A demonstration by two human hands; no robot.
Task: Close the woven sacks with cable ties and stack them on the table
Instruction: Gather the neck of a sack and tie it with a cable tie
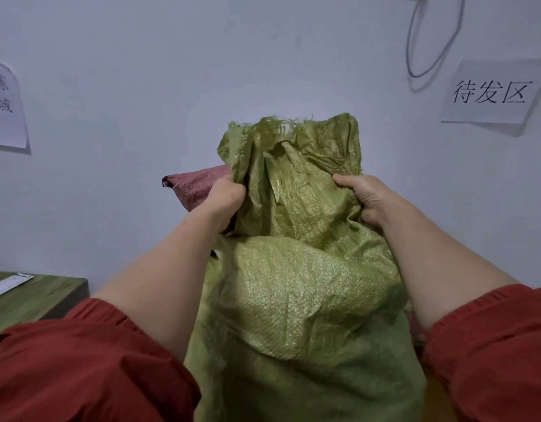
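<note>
Right now, in the head view, we have a green woven sack (293, 284) standing upright at the centre of the dial. Its stuffed body swells from the middle down to 6 o'clock. The loose neck rises toward 12 o'clock, creased and ungathered, and the frayed mouth gapes a little at the top. Something pale shows inside the mouth, but we cannot tell what it is.

Our left grip (225, 199) sits just toward 10 o'clock of centre, fingers curled tight into the left edge of the neck and bunching the cloth. Our right grip (363, 199) mirrors it just toward 2 o'clock, thumb on top and fingers tucked behind the right edge, clutching the fabric. Both forearms are bare, with red sleeves (80, 360) pushed up at 7 and 5 o'clock.

Behind the left grip a pink woven sack (196, 187) pokes out toward 9 o'clock. It is partly hidden by the green one, and what it rests on is out of sight.

At 8 o'clock lies the corner of a green-topped counter (50, 296), apart from the sack we hold. A flat white packet (7, 286) rests on it at the frame's edge.

On the wall, a paper sign (491, 92) reading 待发区 hangs at 2 o'clock. A second sheet (6, 108) is cut off at 9 o'clock. A grey cable loop (430, 41) droops at 1 o'clock.
</note>
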